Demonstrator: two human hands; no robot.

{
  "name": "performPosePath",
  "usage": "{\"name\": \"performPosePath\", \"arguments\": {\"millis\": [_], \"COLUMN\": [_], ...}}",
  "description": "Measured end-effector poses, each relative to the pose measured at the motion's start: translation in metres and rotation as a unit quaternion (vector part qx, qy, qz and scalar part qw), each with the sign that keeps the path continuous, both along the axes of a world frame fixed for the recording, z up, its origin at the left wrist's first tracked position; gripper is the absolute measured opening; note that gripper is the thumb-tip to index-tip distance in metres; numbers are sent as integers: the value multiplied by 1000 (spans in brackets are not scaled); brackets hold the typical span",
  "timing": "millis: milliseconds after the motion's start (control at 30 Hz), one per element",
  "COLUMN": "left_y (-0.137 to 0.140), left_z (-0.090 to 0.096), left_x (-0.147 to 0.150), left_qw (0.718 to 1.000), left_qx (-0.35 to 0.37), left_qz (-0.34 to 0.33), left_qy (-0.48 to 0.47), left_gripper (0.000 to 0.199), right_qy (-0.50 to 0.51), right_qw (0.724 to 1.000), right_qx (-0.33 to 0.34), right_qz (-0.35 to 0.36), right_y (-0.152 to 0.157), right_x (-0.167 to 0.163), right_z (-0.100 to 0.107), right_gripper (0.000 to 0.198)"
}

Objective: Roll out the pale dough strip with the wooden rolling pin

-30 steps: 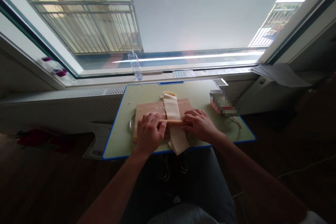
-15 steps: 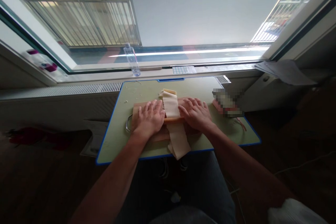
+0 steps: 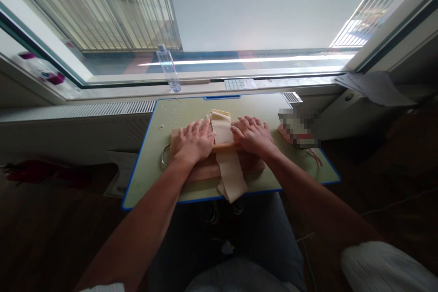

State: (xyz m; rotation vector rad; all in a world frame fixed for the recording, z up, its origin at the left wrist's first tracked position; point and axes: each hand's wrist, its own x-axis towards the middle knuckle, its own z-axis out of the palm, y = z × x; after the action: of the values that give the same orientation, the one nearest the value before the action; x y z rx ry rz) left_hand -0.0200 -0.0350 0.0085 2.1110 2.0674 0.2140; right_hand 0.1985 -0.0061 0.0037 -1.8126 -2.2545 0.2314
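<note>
A wooden rolling pin (image 3: 226, 147) lies crosswise over a long, pale strip of dough (image 3: 232, 172) on a wooden cutting board (image 3: 205, 169). My left hand (image 3: 195, 142) rests palm down over the pin's left end, its fingers stretched out flat. Over the right end lies my right hand (image 3: 253, 136), fingers also extended and thumb pointing toward the dough. Both palms hide the pin's ends. The strip's far end is folded over on itself. Its near end hangs past the board toward the table's front edge.
The board sits on a pale green table (image 3: 143, 178) with a blue rim. A partly blurred pink object (image 3: 285, 134) with a strap lies at the right. A clear bottle (image 3: 169, 68) and a gridded card (image 3: 239, 84) are on the windowsill. Small scraps lie at the table's back left.
Both hands and the rolling pin have moved slightly away from me along the dough. The whole view has also shifted a little downward.
</note>
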Motion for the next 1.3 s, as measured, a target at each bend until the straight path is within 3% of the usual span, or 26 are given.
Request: {"name": "performPosePath", "arguments": {"millis": [200,333,467,733,867,1033,1300], "left_y": [-55,-72,-56,8,27,22,-22], "left_z": [-5,-9,-6,3,4,2,-4], "left_x": [14,16,14,2,0,0,9], "left_qw": [998,996,998,999,998,999,999], "left_qx": [52,78,50,-31,-49,-33,31], "left_qz": [21,20,26,20,23,20,24], "left_qy": [36,38,33,21,15,16,35], "left_gripper": [65,65,65,73,74,74,65], "right_qy": [-80,-95,-87,-59,-53,-40,-65], "right_qw": [995,993,995,996,994,996,996], "right_qx": [46,48,29,-56,-87,-56,-6], "right_qz": [-36,-41,-45,-40,-45,-49,-57], "right_y": [-57,-75,-61,1,22,17,-33], "right_x": [1,1,-1,-6,-10,-10,-5], "right_z": [0,1,3,9,12,10,8], "right_gripper": [67,68,67,75,78,77,73]}}
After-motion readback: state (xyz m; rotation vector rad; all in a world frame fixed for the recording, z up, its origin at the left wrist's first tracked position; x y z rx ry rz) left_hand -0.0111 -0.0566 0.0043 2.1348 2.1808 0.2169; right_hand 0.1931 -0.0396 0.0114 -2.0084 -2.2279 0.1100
